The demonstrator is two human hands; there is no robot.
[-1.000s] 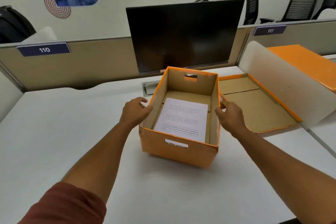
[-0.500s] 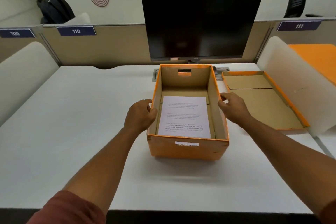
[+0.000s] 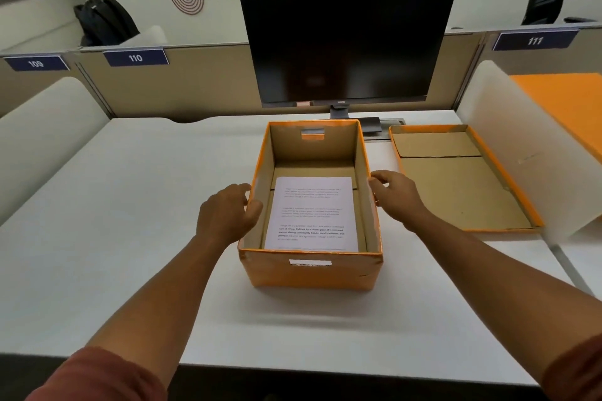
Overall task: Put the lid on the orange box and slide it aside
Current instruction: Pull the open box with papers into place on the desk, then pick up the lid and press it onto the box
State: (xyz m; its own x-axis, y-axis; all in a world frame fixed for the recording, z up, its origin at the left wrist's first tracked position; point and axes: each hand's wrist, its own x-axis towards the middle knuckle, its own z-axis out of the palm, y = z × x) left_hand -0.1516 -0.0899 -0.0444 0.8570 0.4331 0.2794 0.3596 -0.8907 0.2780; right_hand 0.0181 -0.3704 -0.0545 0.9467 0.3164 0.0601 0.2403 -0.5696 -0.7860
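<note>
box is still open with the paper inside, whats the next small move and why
Probably let the right hand go of the orange box and reach for the lid lying inside-up on the desk just to its right. The printed sheet already lies flat inside, the box is uncovered, and the left hand can steady its left wall.

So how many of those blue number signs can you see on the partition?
3. Sign 109 is at the far left, sign 110 just right of it, and sign 111 at the far right. Others may lie outside the view.
</note>
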